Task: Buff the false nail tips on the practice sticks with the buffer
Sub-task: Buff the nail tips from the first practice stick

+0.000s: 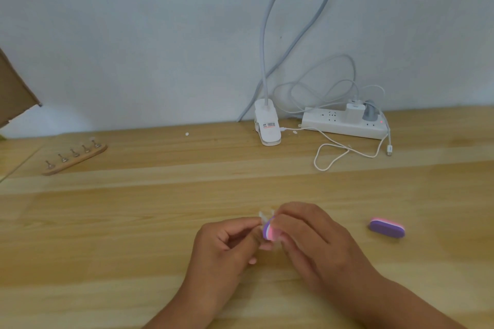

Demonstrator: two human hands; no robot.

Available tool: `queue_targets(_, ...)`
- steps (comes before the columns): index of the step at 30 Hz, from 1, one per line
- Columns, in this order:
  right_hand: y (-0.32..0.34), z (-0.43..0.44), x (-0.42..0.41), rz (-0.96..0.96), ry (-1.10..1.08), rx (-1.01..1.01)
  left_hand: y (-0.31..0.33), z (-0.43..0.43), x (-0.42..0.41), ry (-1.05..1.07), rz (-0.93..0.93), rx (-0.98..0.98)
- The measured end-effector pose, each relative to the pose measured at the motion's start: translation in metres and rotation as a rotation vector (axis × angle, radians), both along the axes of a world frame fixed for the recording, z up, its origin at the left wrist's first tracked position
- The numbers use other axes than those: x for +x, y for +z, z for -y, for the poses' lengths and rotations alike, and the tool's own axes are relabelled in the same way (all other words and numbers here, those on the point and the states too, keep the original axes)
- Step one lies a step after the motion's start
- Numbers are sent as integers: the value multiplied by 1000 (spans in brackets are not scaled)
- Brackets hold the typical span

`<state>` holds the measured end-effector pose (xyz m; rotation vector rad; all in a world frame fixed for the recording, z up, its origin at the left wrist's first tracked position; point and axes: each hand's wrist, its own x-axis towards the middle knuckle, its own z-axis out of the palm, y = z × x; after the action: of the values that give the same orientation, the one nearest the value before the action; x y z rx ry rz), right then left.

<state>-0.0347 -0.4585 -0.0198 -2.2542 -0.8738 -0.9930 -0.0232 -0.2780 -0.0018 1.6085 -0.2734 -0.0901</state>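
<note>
Low in the middle of the wooden table, my left hand (227,244) pinches a clear practice stick with a false nail tip (265,218) at its end. My right hand (307,243) grips a small purple and pink buffer (269,231) and holds it against that tip. Most of the stick is hidden by my fingers. A second purple and pink buffer (386,227) lies flat on the table to the right of my hands. At the far left, a wooden holder (76,163) carries several upright metal stands.
A white clip lamp (267,125) stands at the back by the wall, its head overhead. Beside it lies a white power strip (344,124) with plugs and loose white cables (334,152) trailing forward. A cardboard piece (13,91) leans at the left edge.
</note>
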Motion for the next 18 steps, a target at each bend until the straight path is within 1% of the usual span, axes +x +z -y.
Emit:
queue_targets(2,1,2,2,-40,-76,10,0,-1,0,8,-22,-23)
queue_targets(4,1,3,2,-57,-100,46,2,-1,0,18,-35,-39)
queue_targets(6,2,1,-1,-39,-37,55,2,-1,-1,6,-29,-31)
queue_targets(8,3,-1,-3,-6,26,16,2,0,-1,-4,-7,-14)
queue_targets(9,2,-2,-2,7,23,-9,2,0,-1,-1,-2,-10)
queue_targets(11,1,0,0,-11,-44,-32,2,0,0,2,-12,-16)
queue_targets(14,2,2,2,-60,-139,46,2,-1,0,10,-32,-38)
queue_targets(16,3,1,1,-51,-96,84,0,-1,0,5,-32,-34)
queue_targets(18,2,-1,-1,-30,3,42,-1,0,0,-7,-17,-15)
